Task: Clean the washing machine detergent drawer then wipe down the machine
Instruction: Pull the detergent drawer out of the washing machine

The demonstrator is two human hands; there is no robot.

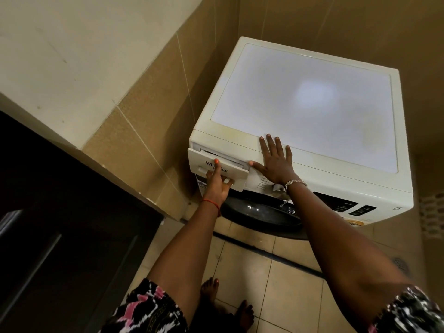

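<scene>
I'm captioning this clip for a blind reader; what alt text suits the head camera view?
A person's left hand grips the handle recess of a white washing machine's detergent drawer, which is slightly open, while the right hand lies flat on the machine's front top edge. The machine stands in a tiled corner, its dark round door below.

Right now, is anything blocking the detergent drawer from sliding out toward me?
Nothing visible blocks it. The left hand already has its grip on the detergent drawer, which is slightly out. The right hand lies flat on the machine top, beside its path.
</scene>
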